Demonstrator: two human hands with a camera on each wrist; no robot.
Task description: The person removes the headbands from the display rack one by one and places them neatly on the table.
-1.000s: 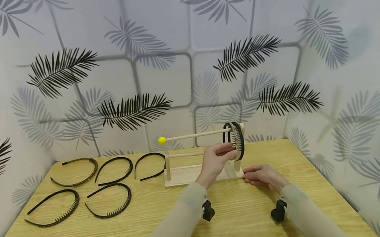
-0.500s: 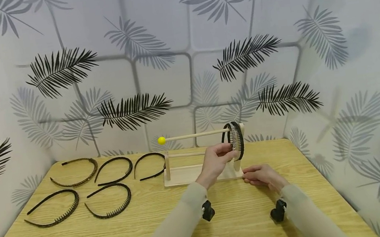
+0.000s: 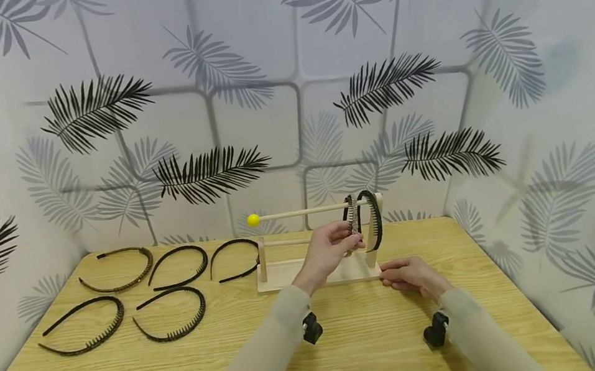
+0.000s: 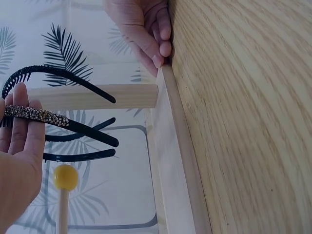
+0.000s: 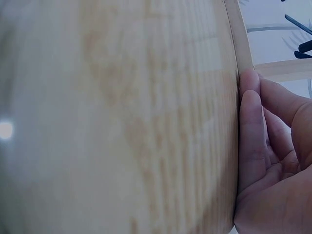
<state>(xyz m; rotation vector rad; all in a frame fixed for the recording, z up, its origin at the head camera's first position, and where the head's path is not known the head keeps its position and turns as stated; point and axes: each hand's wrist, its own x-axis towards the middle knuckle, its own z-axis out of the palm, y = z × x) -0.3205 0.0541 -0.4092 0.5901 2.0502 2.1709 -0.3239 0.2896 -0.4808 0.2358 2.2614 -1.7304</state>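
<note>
My left hand point(image 3: 322, 254) pinches a rhinestone-covered headband point(image 4: 36, 115) with black ends, which hangs around the upper rod point(image 3: 303, 212) of a pale wooden stand point(image 3: 287, 278). A yellow ball point(image 3: 253, 220) caps the rod's left end. Against the stand's right upright hangs a black toothed headband point(image 3: 376, 219), a gap away from the sparkly one. Another dark headband shows partly behind my left fingers. At the right end of the base, my right hand point(image 3: 415, 276) grips the corner between thumb and fingers, low on the table.
Several headbands lie on the wooden table point(image 3: 274, 351) left of the stand: a brown braided one point(image 3: 151, 261) at the back, a toothed black one point(image 3: 117, 319) in front. One at the back point(image 3: 234, 242) reaches close to the stand's left upright. A leaf-patterned wall stands behind.
My left hand has moved left along the rod with the rhinestone headband, opening a gap from the black toothed headband at the upright. The right hand has stayed at the base corner.
</note>
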